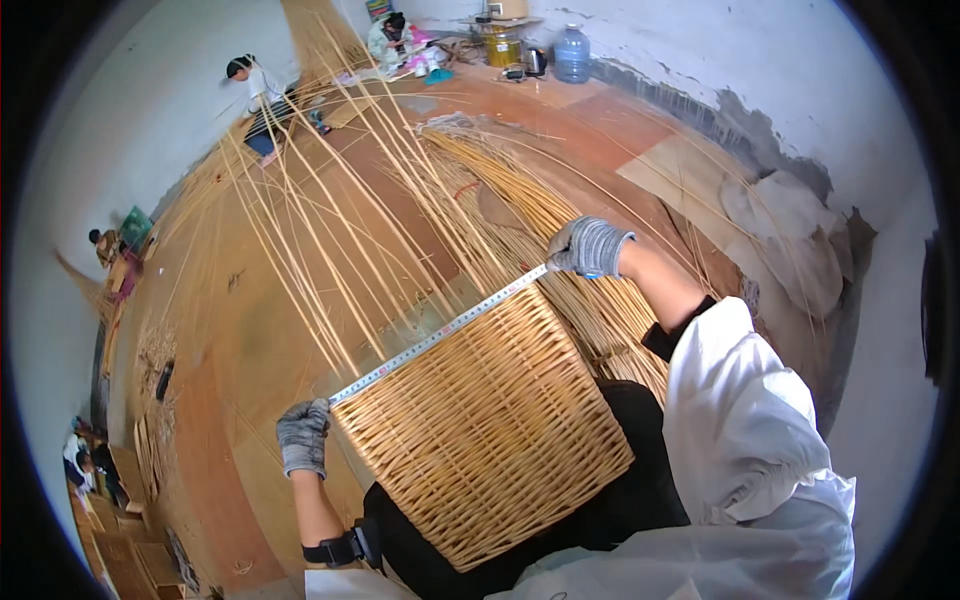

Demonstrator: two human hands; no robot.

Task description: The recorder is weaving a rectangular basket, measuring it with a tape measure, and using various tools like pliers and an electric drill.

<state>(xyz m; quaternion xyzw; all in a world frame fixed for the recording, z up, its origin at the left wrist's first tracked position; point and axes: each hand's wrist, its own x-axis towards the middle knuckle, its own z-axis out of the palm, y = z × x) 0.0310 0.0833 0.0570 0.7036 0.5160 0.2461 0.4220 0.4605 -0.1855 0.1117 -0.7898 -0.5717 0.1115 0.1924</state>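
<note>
A square woven wicker panel [485,425] lies tilted across my dark-clad lap, with long loose canes [345,215] running out past its far edge. A white tape measure [440,332] is stretched straight along that far edge. My left hand [303,438], in a grey knit glove, is closed on the tape's end at the panel's left corner. My right hand [590,248], gloved alike, grips the tape's other end just beyond the right corner. Its curled fingers hide whether a tape case is inside.
A thick bundle of canes [540,200] lies on the floor to the right. Pale sheeting [790,235] is heaped by the right wall. A blue water bottle [572,55] and a kettle [536,63] stand at the back. Several people work along the walls, one person [262,100] at far left.
</note>
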